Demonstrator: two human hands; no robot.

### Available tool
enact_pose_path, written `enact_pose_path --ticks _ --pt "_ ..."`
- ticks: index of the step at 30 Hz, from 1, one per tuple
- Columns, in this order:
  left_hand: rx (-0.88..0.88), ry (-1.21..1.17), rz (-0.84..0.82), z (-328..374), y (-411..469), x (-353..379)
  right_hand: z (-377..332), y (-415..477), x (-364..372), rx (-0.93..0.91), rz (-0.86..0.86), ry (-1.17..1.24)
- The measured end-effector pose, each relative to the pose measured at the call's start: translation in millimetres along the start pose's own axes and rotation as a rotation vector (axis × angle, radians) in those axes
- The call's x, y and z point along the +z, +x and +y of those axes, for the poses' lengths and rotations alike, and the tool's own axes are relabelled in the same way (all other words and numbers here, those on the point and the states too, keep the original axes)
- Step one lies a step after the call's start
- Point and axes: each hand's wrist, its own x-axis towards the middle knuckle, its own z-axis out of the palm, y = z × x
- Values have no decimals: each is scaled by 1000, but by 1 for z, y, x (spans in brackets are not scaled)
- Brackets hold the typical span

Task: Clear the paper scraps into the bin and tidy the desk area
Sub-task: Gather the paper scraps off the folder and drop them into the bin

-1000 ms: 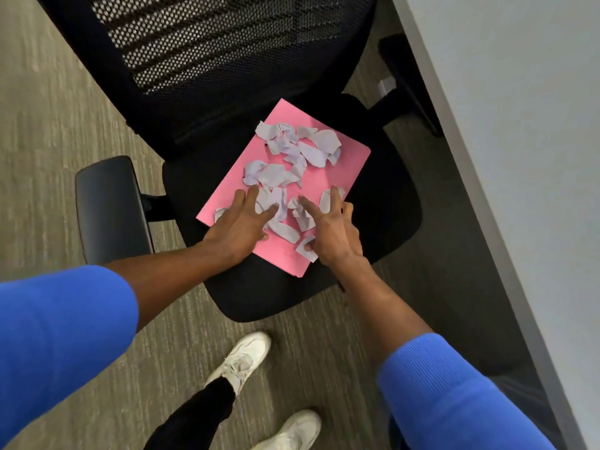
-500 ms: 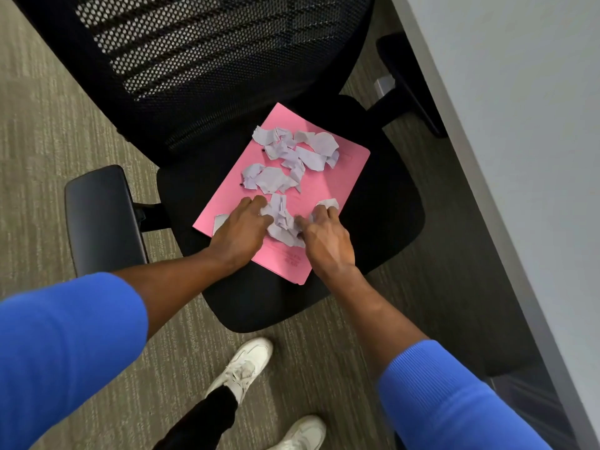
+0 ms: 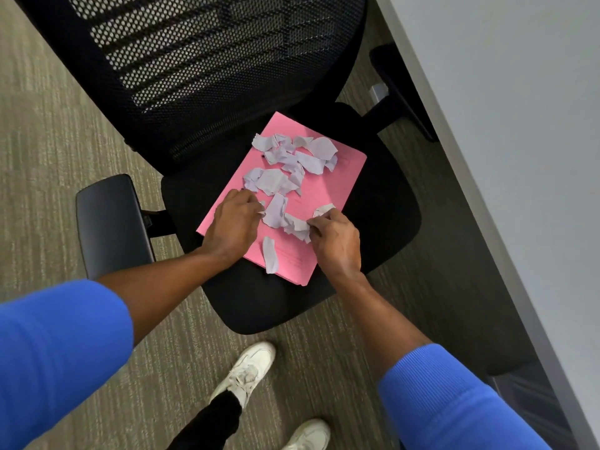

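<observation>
A pink folder (image 3: 337, 177) lies on the black seat of an office chair (image 3: 383, 222). Several torn white paper scraps (image 3: 292, 157) are spread over its far half. My left hand (image 3: 232, 224) rests on the folder's left edge with its fingers curled around scraps. My right hand (image 3: 337, 241) is at the near right of the folder, its fingers closed on a bunch of scraps (image 3: 297, 227) between the two hands. One loose scrap (image 3: 270, 254) lies near the folder's front edge. No bin is in view.
The chair's mesh back (image 3: 194, 60) rises behind the seat and its left armrest (image 3: 110, 222) sticks out at the left. A grey desk edge (image 3: 487, 157) runs along the right. My white shoes (image 3: 250, 371) stand on the carpet below.
Both hands have gone from flat with spread fingers to curled, raking the near scraps together into a bunch. One scrap was left behind near the folder's front edge.
</observation>
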Motion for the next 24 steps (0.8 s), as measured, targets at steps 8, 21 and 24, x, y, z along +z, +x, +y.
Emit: enact_pose_path --ticks 8,21,24 --pt "-39 -96 79 22 -19 -14 0 -19 -24 188 225 263" --pt "77 -195 -72 113 -110 42 44 -177 -28 746 358 555" --pt "142 -206 -144 137 -140 69 67 -236 -13 902 335 596"
